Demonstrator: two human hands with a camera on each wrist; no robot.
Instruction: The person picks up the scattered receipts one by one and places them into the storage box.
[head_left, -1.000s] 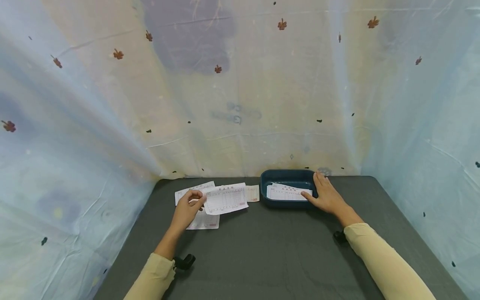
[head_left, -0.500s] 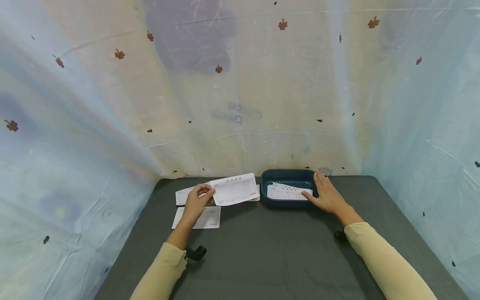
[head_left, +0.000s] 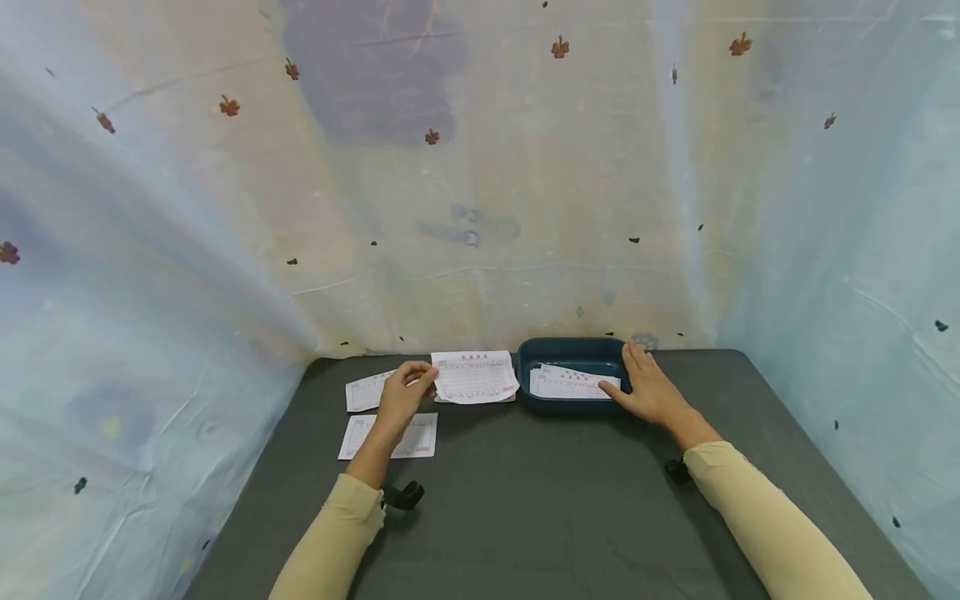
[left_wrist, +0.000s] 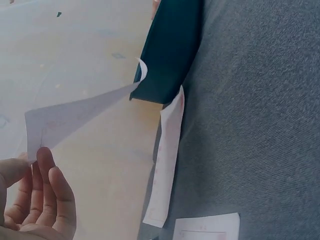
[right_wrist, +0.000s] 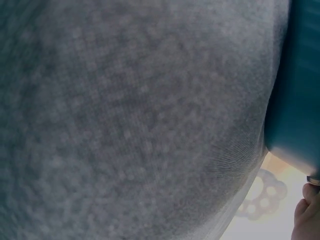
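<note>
My left hand [head_left: 402,400] pinches a printed paper form [head_left: 474,377] by its left edge. In the left wrist view this form [left_wrist: 75,120] is raised off the table, its far end curling beside the tray. Beneath it lies another slip [left_wrist: 167,165], mostly hidden in the head view. The dark teal tray [head_left: 588,354] stands to the right, with white forms [head_left: 566,386] inside. My right hand [head_left: 654,393] holds the tray's right side, fingers along the rim and thumb reaching inside near the papers. Only its fingertips show in the right wrist view.
Two more forms lie on the dark grey tablecloth [head_left: 525,500]: one [head_left: 366,392] partly behind my left hand, one [head_left: 418,437] partly behind my left wrist. A patterned curtain [head_left: 480,208] hangs behind the table's back edge.
My left hand has carried the pinched form up and right toward the tray, uncovering more of the lower form on the table. My right hand stays at the tray.
</note>
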